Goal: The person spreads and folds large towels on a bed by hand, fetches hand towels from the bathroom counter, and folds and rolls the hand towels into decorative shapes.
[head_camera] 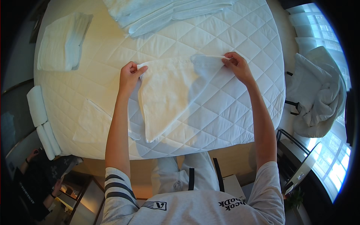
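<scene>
A white cloth towel, folded to a triangle with its point towards me, is stretched between my two hands above the bed. My left hand pinches its upper left corner between thumb and fingers. At the other end of the top edge, my right hand grips the upper right corner. Faint embossed writing runs along that edge. Below it lies a white quilted mattress cover. Another white cloth lies flat on the cover, partly hidden behind my left forearm.
A stack of folded white towels sits at the far left, a larger stack at the top. Rolled white towels line the left edge. On the right, white bedding covers a chair. A person is at lower left.
</scene>
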Tool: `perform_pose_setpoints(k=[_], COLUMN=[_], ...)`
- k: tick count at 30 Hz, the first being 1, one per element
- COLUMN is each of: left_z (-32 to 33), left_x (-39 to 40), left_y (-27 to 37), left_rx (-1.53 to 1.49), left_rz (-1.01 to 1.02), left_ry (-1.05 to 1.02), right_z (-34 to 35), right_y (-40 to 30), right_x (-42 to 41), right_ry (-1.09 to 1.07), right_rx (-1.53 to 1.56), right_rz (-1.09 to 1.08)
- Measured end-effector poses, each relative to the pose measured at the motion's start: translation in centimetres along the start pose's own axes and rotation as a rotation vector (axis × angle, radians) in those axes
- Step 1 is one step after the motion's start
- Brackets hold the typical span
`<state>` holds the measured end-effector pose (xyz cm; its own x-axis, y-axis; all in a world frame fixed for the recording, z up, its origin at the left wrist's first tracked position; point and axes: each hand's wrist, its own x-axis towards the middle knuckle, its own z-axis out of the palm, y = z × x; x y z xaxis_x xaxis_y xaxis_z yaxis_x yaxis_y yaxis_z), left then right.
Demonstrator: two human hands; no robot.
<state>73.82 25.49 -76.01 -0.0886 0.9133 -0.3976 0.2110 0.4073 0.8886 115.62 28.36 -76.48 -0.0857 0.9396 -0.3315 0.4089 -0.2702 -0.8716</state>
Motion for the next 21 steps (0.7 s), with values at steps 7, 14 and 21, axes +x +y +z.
perform_pose_setpoints(k=[7,14,21], left_z=[0.4,7.1,12.2], left_x=[-0.3,-11.8,-19.6], left_y=[0.9,0.4,-4.4], left_rx=[0.214,0.816,0.782], left_rz=[0.001,0.714,0.487], left_ry=[0.013,0.229,0.02], right_z=[-1.0,0.4,1.7], right_y=[0.0,0.9,1.7], right_x=[1.5,1.4,1.1], right_ry=[-0.131,-0.009,0.15], right_rx=[-0.077,-0.033,-0.058], right_rz=[0.086,0.021,-0.03])
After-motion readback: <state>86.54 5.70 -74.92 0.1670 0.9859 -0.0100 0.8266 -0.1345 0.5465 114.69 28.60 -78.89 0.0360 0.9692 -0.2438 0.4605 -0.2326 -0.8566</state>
